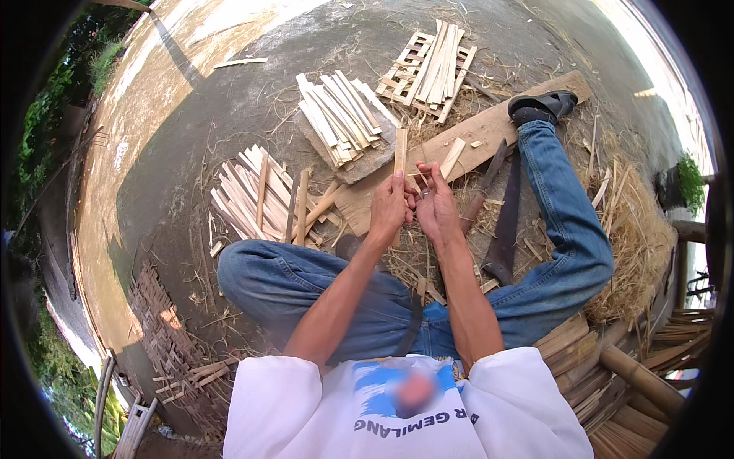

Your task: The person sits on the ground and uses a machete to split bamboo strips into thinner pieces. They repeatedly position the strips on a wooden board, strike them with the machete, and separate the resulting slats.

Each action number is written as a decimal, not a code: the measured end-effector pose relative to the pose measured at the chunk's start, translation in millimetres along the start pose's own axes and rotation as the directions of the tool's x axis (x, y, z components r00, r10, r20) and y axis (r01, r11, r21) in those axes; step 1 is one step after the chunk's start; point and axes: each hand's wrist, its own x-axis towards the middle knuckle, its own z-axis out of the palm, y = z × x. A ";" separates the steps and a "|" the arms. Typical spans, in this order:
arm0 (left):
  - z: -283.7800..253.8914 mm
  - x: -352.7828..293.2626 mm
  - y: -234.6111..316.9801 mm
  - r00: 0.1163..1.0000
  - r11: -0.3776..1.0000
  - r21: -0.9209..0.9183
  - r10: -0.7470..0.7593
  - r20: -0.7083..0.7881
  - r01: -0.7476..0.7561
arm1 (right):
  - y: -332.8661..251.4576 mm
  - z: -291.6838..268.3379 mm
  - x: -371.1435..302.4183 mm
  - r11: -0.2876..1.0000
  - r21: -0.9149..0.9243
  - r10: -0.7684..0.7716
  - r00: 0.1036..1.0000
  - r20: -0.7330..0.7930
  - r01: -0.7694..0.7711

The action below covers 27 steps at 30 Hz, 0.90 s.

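My left hand (pixel 389 205) is closed around a flat, pale bamboo strip (pixel 401 147), which points up and away from me. Close beside it, my right hand (pixel 436 208) is turned palm up with its fingers curled in. A thin pale sliver seems to show at its fingertips, but what they hold is not clear. Both hands are between my bent legs, over the near edge of a long wooden plank (pixel 497 136). A short pale strip (pixel 453 158) lies on the plank just beyond my right hand.
Bamboo strips (pixel 336 115) are stacked on a stone block, with another pile (pixel 248 195) at left. Farther off, strips lie on a slatted lattice (pixel 394 80). A long dark blade (pixel 505 229) and a wood-handled knife (pixel 475 208) lie right of my hands. Shavings (pixel 638 245) are heaped at right.
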 end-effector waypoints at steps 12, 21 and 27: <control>-70.8 30.5 9.6 0.896 0.951 -0.283 -0.017 -0.443 -0.122 | -37.5 3.0 -105.1 0.591 -0.771 -0.002 0.956 0.292 0.236; -17.6 28.2 7.8 0.949 0.999 -0.011 0.025 -0.313 -0.030 | -151.6 -69.3 -69.3 -0.595 -0.799 -0.551 0.677 0.487 0.090; 63.7 18.8 -57.7 0.989 0.974 0.200 0.124 -0.075 -0.106 | -14.9 -72.6 -1.6 0.405 -0.875 -0.143 0.964 0.226 0.265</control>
